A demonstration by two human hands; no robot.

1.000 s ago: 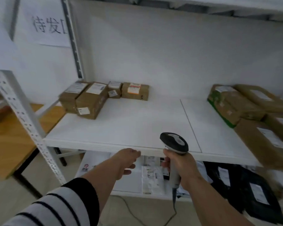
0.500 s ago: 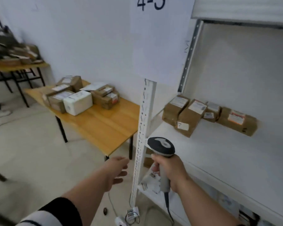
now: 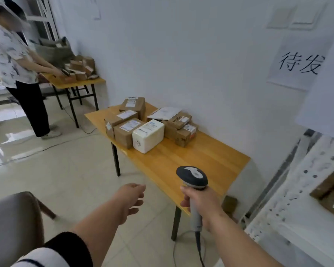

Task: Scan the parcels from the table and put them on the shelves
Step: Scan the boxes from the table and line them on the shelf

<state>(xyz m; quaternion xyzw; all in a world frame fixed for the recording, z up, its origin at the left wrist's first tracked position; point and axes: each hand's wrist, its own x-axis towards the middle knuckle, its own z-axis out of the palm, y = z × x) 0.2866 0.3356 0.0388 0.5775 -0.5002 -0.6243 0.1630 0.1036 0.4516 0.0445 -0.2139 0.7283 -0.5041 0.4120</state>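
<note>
The parcels (image 3: 148, 124) cluster at the table's (image 3: 210, 158) far end, ahead of the empty, loosely open left hand (image 3: 131, 197), which is nearer them than the right hand (image 3: 199, 201) gripping the scanner (image 3: 192, 177).

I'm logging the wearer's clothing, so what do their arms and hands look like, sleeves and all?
Both hands are bare, without gloves. The left hand has a black sleeve with white stripes pushed up the arm. The right hand and forearm show no sleeve.
</note>
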